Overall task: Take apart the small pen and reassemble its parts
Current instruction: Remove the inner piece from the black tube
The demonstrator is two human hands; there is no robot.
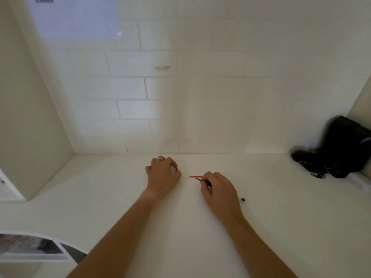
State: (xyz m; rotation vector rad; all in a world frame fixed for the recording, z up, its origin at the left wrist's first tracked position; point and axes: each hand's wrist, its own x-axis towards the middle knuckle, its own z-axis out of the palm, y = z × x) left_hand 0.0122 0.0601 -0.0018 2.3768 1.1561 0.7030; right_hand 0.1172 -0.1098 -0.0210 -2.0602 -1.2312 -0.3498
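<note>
Black bag (pixel 341 149) sits far right; small cap (pixel 243 199) beside right hand (pixel 219 190).

Small part (pixel 243 199) lies on table (pixel 180 227), right of right hand (pixel 219 192).

The white table (pixel 112 201) lies bare across the lower middle and left of the frame. At right, a small black cap (pixel 243 199) sits alone; farther right a black bag (pixel 347 147) fills the corner. The tiled wall (pixel 180 87) closes the top.
</note>
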